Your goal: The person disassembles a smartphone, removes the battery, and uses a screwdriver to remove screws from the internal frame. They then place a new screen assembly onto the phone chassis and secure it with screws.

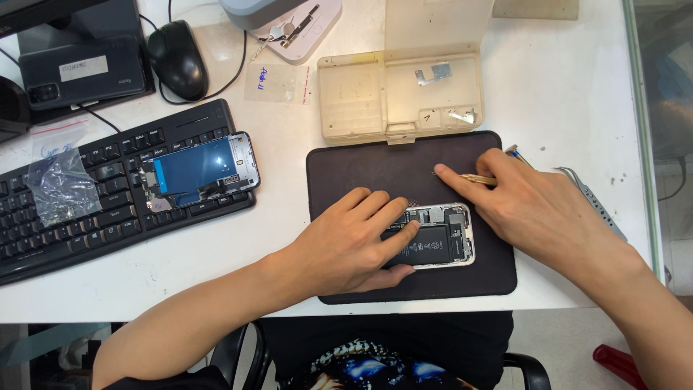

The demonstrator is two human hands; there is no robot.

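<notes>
**Wearer's body: bare arms, dark printed top**

Both forearms are showing bare from elbow to wrist, no sleeves reaching into view. Left hand point(354, 242) and right hand point(530, 206) are both ungloved. No rings, watch, bracelet or strap are showing on either wrist or on any visible finger. Fingernails are looking short and unpainted. At the near edge, between the arms, the person is wearing a black top point(382, 354) carrying a printed graphic in blue, white and some orange; the design is partly cut off by the frame edge, so its subject isn't readable. Nothing more of the body is showing in the head view.
</notes>
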